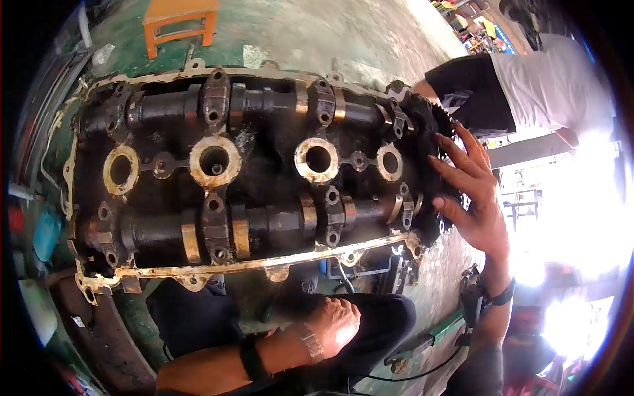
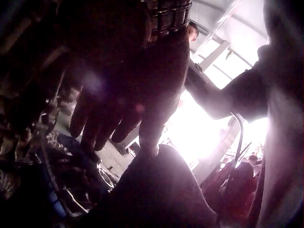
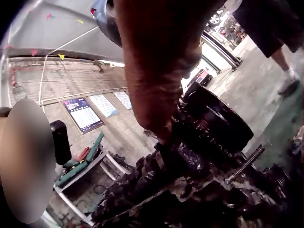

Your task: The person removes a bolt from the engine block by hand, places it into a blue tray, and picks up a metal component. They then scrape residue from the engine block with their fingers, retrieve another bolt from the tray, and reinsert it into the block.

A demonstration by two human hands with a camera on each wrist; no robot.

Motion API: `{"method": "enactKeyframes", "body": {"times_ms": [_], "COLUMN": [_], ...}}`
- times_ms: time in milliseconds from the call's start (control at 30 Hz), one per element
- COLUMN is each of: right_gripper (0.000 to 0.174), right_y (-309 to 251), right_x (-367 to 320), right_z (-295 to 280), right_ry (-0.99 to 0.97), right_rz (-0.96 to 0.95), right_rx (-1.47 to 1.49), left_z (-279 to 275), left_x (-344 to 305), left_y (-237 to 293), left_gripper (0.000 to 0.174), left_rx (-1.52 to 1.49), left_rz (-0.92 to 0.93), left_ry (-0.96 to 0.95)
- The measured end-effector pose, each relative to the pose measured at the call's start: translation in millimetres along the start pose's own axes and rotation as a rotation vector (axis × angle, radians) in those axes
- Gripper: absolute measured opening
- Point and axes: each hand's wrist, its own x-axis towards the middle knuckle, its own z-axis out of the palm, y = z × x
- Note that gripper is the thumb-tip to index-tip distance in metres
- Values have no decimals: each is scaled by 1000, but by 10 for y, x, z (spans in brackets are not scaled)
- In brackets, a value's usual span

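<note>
A dark, oily engine cylinder head (image 1: 277, 165) fills the upper middle of the head view, with two camshafts (image 1: 271, 228) running along it under bolted caps. At its right end stand toothed sprockets (image 1: 429, 122). My right hand (image 1: 472, 201) reaches there from the right, its fingers spread and touching the sprocket end. In the right wrist view the same hand comes down by a toothed wheel (image 3: 218, 118), its fingertips hidden. My left hand (image 1: 333, 327) rests on my knee (image 1: 389, 317), below the engine. The left wrist view shows its fingers (image 2: 111, 128) hanging loosely and holding nothing.
An orange stool (image 1: 178, 23) stands on the green floor beyond the engine. Another person (image 1: 548, 86) is bent at the upper right. A threaded stud (image 3: 246, 164) sticks up from the engine. A cart with green-handled tools (image 3: 78, 171) stands behind it.
</note>
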Motion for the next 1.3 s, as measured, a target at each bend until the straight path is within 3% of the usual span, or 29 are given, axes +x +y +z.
{"method": "enactKeyframes", "body": {"times_ms": [233, 333, 433, 567, 767, 833, 1300], "right_gripper": [50, 49, 57, 57, 59, 61, 59], "right_y": [-37, -61, -73, -103, -120, -146, -217], "right_x": [-187, 38, -24, -82, -266, -351, -307], "right_z": [18, 15, 30, 52, -20, -31, -105], "right_ry": [2, -6, -42, -18, 88, -24, -69], "right_rz": [12, 18, 78, 85, 79, 29, 4], "right_rx": [-38, -25, -14, -49, 162, 62, -86], "left_z": [123, -27, -8, -62, -130, -97, -37], "left_x": [5, -44, -48, -57, -33, -32, -16], "left_y": [61, -86, -43, -40, -26, -17, -35], "left_gripper": [21, 21, 21, 26, 27, 28, 25], "left_rx": [37, 12, 40, 0, -9, 6, -45], "left_rz": [-26, -16, -14, -1, 11, 22, 2], "left_ry": [-13, 17, 34, -43, -46, -35, -136]}}
